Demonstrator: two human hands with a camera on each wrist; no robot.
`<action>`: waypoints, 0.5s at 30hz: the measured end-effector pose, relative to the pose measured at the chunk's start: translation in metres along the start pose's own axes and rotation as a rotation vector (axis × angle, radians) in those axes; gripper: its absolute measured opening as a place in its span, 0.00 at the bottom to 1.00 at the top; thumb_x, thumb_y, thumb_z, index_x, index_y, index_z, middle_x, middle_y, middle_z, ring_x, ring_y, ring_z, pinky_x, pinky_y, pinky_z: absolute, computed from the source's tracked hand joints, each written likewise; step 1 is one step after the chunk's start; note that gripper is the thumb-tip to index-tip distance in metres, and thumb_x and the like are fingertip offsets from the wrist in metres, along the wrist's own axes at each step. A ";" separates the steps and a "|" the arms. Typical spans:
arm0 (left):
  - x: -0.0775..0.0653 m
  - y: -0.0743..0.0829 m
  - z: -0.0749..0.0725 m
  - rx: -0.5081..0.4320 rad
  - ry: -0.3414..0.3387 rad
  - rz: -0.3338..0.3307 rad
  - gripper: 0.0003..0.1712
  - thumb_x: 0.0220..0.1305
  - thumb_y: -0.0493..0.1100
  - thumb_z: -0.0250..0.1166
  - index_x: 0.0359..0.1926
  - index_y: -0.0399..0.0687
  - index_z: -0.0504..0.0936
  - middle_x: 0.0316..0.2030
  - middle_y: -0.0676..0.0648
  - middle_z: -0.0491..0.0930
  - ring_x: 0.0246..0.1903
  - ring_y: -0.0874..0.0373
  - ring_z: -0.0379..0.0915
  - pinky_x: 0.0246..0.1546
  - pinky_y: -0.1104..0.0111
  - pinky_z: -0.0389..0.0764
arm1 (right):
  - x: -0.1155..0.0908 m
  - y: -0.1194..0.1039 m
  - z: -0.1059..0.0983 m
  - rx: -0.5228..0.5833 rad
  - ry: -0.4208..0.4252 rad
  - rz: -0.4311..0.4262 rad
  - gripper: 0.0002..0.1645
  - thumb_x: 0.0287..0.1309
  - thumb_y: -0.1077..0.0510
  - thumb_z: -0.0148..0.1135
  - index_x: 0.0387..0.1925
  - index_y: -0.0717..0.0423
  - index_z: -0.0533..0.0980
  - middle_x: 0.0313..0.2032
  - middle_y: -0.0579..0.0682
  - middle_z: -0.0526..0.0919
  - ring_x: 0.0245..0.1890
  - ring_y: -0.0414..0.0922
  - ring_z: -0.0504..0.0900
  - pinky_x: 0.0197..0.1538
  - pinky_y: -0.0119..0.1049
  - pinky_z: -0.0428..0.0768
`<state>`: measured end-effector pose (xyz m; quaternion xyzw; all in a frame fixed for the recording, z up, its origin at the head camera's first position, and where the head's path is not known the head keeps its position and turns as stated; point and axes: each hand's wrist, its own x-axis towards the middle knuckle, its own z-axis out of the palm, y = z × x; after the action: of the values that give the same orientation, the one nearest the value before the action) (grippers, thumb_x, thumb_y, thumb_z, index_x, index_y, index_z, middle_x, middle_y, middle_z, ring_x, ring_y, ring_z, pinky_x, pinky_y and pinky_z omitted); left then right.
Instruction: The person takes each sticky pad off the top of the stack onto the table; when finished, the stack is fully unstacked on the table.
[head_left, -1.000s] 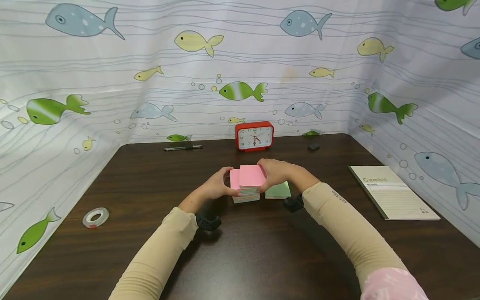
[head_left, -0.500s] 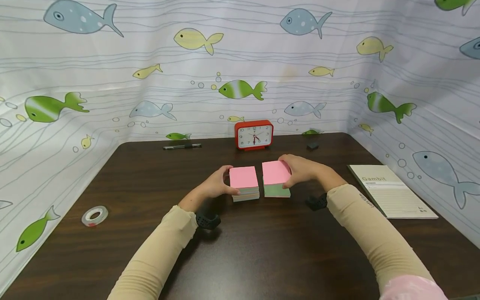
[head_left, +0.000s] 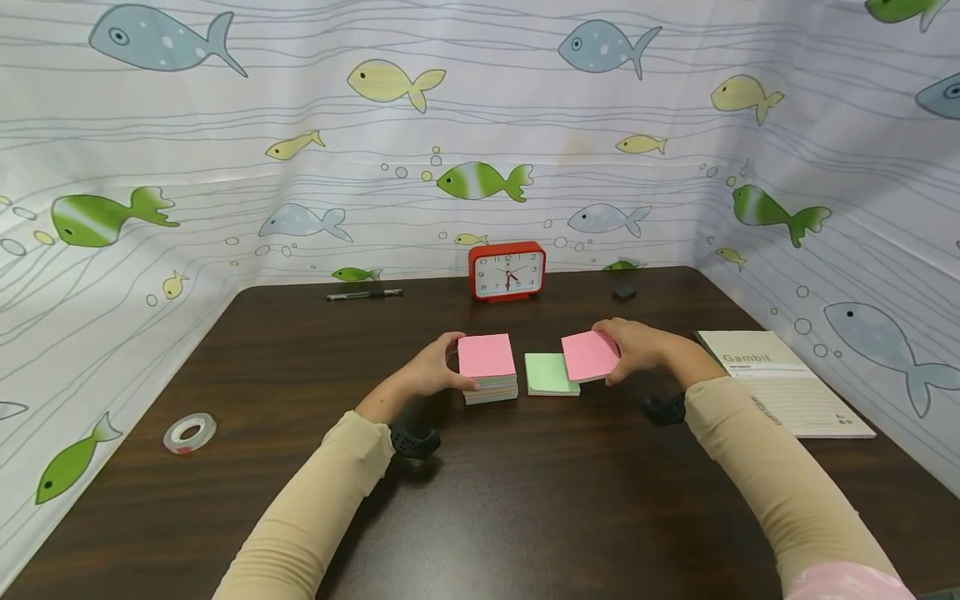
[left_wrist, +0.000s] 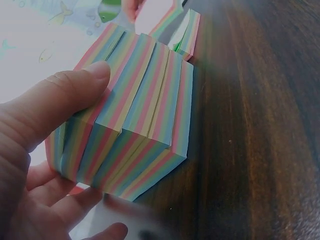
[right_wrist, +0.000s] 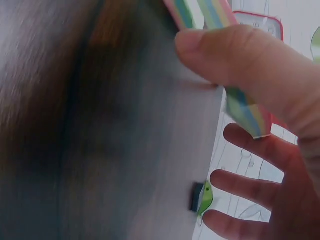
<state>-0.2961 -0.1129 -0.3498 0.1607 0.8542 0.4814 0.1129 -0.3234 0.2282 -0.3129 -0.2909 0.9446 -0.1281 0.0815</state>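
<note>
In the head view, my left hand point(head_left: 431, 367) grips a stack of sticky notes point(head_left: 486, 357) with a pink top, its thumb along the near side. Up close in the left wrist view, the sticky note stack point(left_wrist: 137, 100) shows several pads with rainbow-striped edges, slightly uneven. My right hand point(head_left: 643, 348) pinches a single sticky note pad point(head_left: 588, 357), pink on top and tilted. Its left corner overlaps a low green-topped sticky note pad point(head_left: 547, 375) on the table. From the right wrist, the held pad's striped edge point(right_wrist: 245, 110) shows between thumb and index finger.
A red alarm clock point(head_left: 508, 272) stands at the back of the dark table point(head_left: 480, 500). Behind the stack lies a pen point(head_left: 365, 294). A small black block point(head_left: 624, 293) sits at the back right, a notebook point(head_left: 795, 392) at the right, and a tape roll point(head_left: 190, 433) at the left.
My right hand has carried the pink-topped pad from above the stack to the right, past the green pad's middle. The left hand has stayed on the stack.
</note>
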 end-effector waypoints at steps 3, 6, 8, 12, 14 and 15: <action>0.000 0.000 0.000 -0.012 -0.003 0.010 0.51 0.40 0.39 0.72 0.61 0.36 0.50 0.58 0.38 0.57 0.58 0.48 0.54 0.54 0.58 0.59 | -0.006 0.007 0.000 -0.011 -0.013 0.024 0.50 0.29 0.53 0.74 0.54 0.68 0.60 0.42 0.58 0.70 0.38 0.50 0.68 0.41 0.45 0.69; 0.000 -0.001 0.000 -0.013 -0.003 0.016 0.50 0.41 0.39 0.72 0.61 0.36 0.50 0.58 0.38 0.57 0.58 0.48 0.54 0.54 0.57 0.59 | -0.011 0.015 0.001 -0.024 -0.024 0.052 0.50 0.28 0.54 0.74 0.54 0.69 0.59 0.42 0.60 0.69 0.38 0.52 0.68 0.40 0.46 0.68; 0.000 -0.001 0.000 -0.011 0.001 0.015 0.51 0.40 0.40 0.72 0.61 0.36 0.50 0.58 0.39 0.57 0.58 0.48 0.54 0.54 0.58 0.59 | -0.013 0.018 0.002 -0.030 -0.043 0.084 0.51 0.28 0.55 0.74 0.55 0.68 0.59 0.44 0.62 0.68 0.40 0.55 0.68 0.41 0.49 0.68; 0.000 -0.001 0.001 -0.010 0.001 0.013 0.52 0.40 0.40 0.72 0.62 0.36 0.50 0.58 0.39 0.57 0.58 0.48 0.54 0.54 0.58 0.59 | -0.013 0.021 0.005 -0.052 -0.106 0.167 0.52 0.29 0.57 0.73 0.58 0.65 0.57 0.52 0.67 0.62 0.48 0.62 0.63 0.46 0.56 0.64; -0.001 -0.001 0.001 -0.018 0.000 0.015 0.52 0.40 0.40 0.72 0.62 0.36 0.49 0.58 0.39 0.57 0.58 0.48 0.54 0.54 0.58 0.60 | -0.011 0.020 0.007 -0.064 -0.120 0.196 0.55 0.30 0.57 0.74 0.60 0.63 0.54 0.56 0.68 0.58 0.51 0.65 0.59 0.46 0.60 0.62; -0.004 0.003 0.000 -0.029 -0.007 0.018 0.52 0.40 0.39 0.72 0.62 0.35 0.49 0.58 0.38 0.57 0.58 0.47 0.53 0.54 0.57 0.59 | -0.009 0.019 0.007 -0.066 -0.115 0.201 0.56 0.30 0.58 0.74 0.61 0.62 0.53 0.57 0.68 0.56 0.52 0.67 0.57 0.46 0.61 0.62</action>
<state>-0.2920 -0.1127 -0.3472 0.1684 0.8452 0.4942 0.1139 -0.3245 0.2478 -0.3241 -0.2039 0.9665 -0.0711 0.1384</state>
